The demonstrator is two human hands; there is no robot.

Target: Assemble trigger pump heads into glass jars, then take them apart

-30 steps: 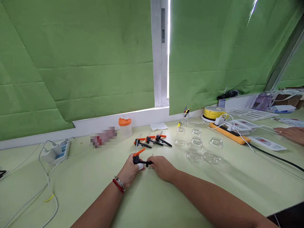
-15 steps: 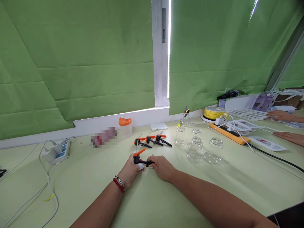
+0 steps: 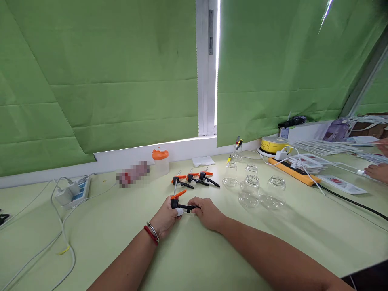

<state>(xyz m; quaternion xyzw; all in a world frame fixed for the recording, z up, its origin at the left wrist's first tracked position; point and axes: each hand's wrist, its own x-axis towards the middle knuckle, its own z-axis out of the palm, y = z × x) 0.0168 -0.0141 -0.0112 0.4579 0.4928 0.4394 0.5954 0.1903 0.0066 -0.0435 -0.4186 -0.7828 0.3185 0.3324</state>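
Observation:
In front of me, my left hand (image 3: pixel 166 216) is closed around the body of a black tool with an orange lever and a metal rod (image 3: pixel 175 202). Something white (image 3: pixel 180 211) shows at the left fingertips; whether it is part of the tool I cannot tell. My right hand (image 3: pixel 208 213) pinches the tool's black right end between thumb and fingers. Just beyond my hands lie several similar black-and-orange tools (image 3: pixel 194 178), side by side with their rods pointing up and away.
Several clear glass jars (image 3: pixel 251 190) stand to the right. Behind are an orange-lidded cup (image 3: pixel 160 161) and white tissue (image 3: pixel 203 161). A white power strip (image 3: pixel 79 194) with cables lies left, an orange one (image 3: pixel 294 171) right. A co-worker's hand (image 3: pixel 377 171) is near printed sheets (image 3: pixel 344 184).
My hands and the tool keep nearly the same place. At the far right, the co-worker's hands have shifted right over the sheets. The view has moved very slightly.

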